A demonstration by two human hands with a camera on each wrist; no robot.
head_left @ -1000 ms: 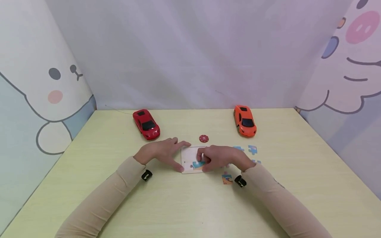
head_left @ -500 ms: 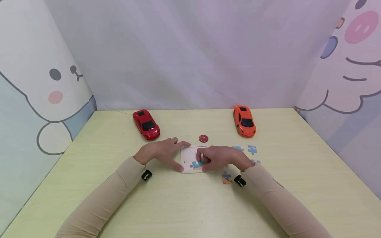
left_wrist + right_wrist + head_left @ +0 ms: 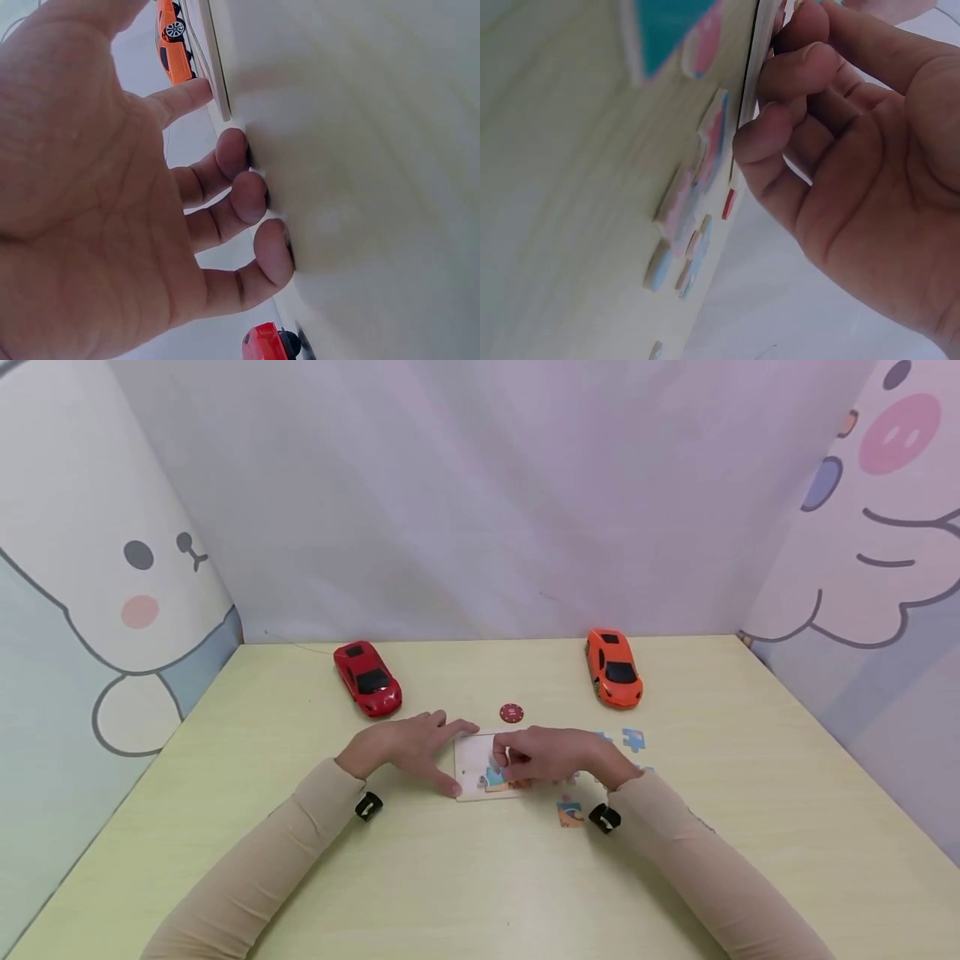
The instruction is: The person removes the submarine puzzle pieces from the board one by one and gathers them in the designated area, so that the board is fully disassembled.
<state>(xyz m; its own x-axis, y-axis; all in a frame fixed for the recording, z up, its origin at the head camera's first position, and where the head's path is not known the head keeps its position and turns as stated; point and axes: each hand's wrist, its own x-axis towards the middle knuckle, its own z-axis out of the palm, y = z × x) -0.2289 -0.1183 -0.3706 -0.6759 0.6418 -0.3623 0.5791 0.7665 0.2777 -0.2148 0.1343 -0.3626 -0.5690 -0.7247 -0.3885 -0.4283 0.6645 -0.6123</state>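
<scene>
My left hand spreads thumb and index finger along the left side of a white puzzle board. In the left wrist view the index fingertip touches the board's edge, while the other fingers rest bent on the table. Over the board's right half, my right hand has curled fingers and pinches a blue jigsaw piece between thumb and index finger. Orange puzzle picture shows just beneath this thumb. The right hand covers the board's far right part. Its curled fingers sit beside the board's edge in the right wrist view.
Several loose jigsaw pieces lie right of the board, among them a blue one and an orange-and-blue one. A red poker chip lies behind the board. A red toy car and an orange toy car stand farther back.
The right thumb has risen slightly, uncovering orange picture at the board's lower edge. The blue piece has tilted a little. My left hand has stayed in place.
</scene>
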